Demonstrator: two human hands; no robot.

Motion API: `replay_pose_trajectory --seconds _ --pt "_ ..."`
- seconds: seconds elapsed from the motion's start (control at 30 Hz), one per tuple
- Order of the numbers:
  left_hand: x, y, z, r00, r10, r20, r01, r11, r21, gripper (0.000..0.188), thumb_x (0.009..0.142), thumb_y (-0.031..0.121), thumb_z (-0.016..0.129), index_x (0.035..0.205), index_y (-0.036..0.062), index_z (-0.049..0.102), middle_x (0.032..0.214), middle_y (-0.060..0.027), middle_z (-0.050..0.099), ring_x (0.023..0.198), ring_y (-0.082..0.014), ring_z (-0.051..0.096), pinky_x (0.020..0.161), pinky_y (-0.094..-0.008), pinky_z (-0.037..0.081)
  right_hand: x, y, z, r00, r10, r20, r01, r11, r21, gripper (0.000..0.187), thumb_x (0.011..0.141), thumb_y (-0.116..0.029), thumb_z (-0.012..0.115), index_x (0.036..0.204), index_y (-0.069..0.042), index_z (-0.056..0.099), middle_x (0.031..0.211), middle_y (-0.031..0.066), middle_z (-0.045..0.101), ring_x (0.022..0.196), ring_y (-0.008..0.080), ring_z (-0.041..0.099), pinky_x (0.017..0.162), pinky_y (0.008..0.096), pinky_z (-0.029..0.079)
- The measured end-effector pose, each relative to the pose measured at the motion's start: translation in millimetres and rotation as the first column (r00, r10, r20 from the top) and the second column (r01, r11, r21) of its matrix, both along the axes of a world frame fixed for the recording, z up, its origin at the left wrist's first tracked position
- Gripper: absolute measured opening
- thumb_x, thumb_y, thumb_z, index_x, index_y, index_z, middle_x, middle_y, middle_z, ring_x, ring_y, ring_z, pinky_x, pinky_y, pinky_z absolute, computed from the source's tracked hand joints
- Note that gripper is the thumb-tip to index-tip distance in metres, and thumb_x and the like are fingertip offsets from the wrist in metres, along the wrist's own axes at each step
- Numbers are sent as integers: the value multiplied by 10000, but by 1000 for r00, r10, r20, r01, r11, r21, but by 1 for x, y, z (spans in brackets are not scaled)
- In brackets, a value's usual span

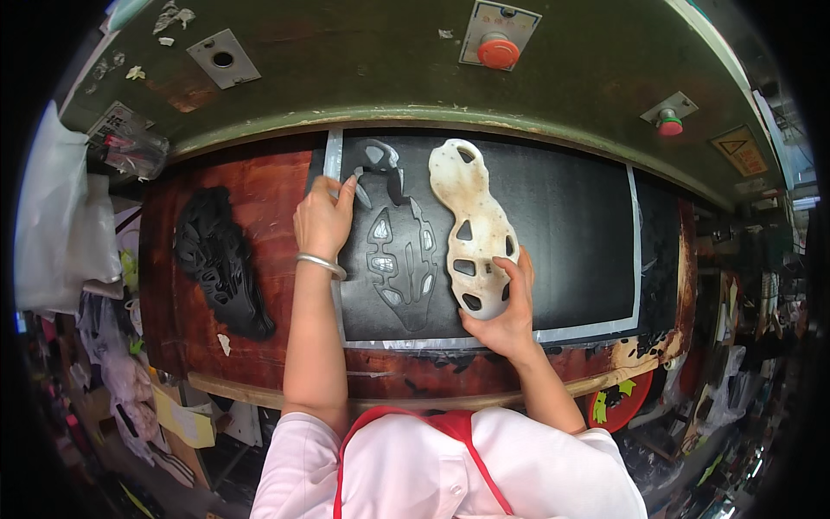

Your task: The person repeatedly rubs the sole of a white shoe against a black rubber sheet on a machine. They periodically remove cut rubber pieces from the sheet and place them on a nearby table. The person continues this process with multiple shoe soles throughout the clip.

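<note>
A cream, sole-shaped cutting die or template [468, 192] with several dark-edged openings lies on a black sheet [575, 233]. My right hand [510, 303] grips its near end, thumb at the near edge and fingers over the right side. Left of it, a grey sole-shaped cut piece [399, 275] with several openings lies flat on the sheet. Beyond that lies a curved dark grey piece [378, 156]. My left hand [324, 218] is closed at the left of this, pinching a thin grey strip [363, 195] between thumb and fingers.
A pile of black sole-shaped cut pieces [223, 264] rests on the reddish-brown board [277, 233] at left. Small black scraps [653, 344] lie along the near right edge. A green machine panel [363, 69] with a red push button [498, 52] spans the far side.
</note>
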State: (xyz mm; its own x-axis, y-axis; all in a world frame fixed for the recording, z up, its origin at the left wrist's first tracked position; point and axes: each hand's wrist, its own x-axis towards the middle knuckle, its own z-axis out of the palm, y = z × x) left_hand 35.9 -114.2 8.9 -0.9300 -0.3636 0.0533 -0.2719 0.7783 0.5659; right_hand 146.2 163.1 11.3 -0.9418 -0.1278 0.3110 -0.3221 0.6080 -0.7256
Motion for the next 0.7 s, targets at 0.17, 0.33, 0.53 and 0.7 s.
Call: replay_pose_trajectory --seconds 0.17,0.33,0.53,0.7 --pt "12 4 -11 952 -160 -260 162 987 -13 410 877 241 689 1216 38 579 916 -124 613 632 -242 591 623 -362 485 -3 -1 0 999 -41 35 37 994 104 984 532 -115 829 1392 -48 356 1419 273 327 1313 453 326 1081 513 301" --pt "92 8 -10 925 -177 -337 204 978 47 321 861 43 665 1177 52 606 984 -104 594 658 -173 574 629 -291 479 -3 11 -7 998 42 -49 -39 997 67 1080 576 -190 859 1458 1 264 1433 292 299 1323 462 312 1092 521 294" --pt "179 45 25 921 -263 -287 289 956 54 307 845 22 641 1150 14 607 796 -103 568 648 -253 546 612 -360 456 -49 81 41 883 -448 140 470 852 -233 857 852 -234 684 1487 45 180 1493 246 298 1368 376 342 1099 449 326" --pt "108 61 -33 982 -150 -114 174 956 236 357 827 67 677 1171 25 590 717 -80 552 611 -247 550 582 -351 454 -213 135 99 670 -587 -455 660 752 2 841 979 -374 482 1460 145 28 1507 368 134 1421 464 125 1167 500 91"
